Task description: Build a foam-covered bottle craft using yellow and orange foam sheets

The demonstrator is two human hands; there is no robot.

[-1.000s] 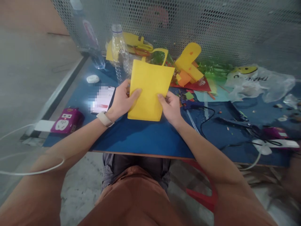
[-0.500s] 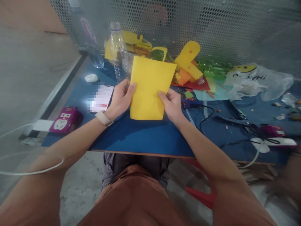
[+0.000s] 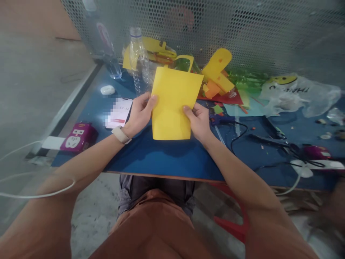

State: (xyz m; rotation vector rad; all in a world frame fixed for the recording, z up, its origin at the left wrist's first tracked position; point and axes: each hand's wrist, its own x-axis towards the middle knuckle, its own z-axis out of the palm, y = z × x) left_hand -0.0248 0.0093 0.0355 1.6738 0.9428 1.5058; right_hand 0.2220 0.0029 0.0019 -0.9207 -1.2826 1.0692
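Observation:
A yellow paper bag, with a curved paper strip like a handle at its top, is held up over the blue table. My left hand is closed on its left edge, thumb on the front face. On the opposite edge my right hand pinches the bag, its thumb also on the front. The fingers behind the paper are hidden. Beside my left wrist lies a lit phone, partly blurred out. Just right of my right hand is a dark blue tool with a black cord, perhaps a glue gun.
Clear plastic bottles stand at the back left, near a white case. A purple plug adapter sits at the left edge. Yellow paper cutouts, a printed plastic bag, black-handled scissors and a power strip occupy the right.
The view has shifted slightly, so everything appears a little further right. Both hands keep the same hold on the yellow paper bag.

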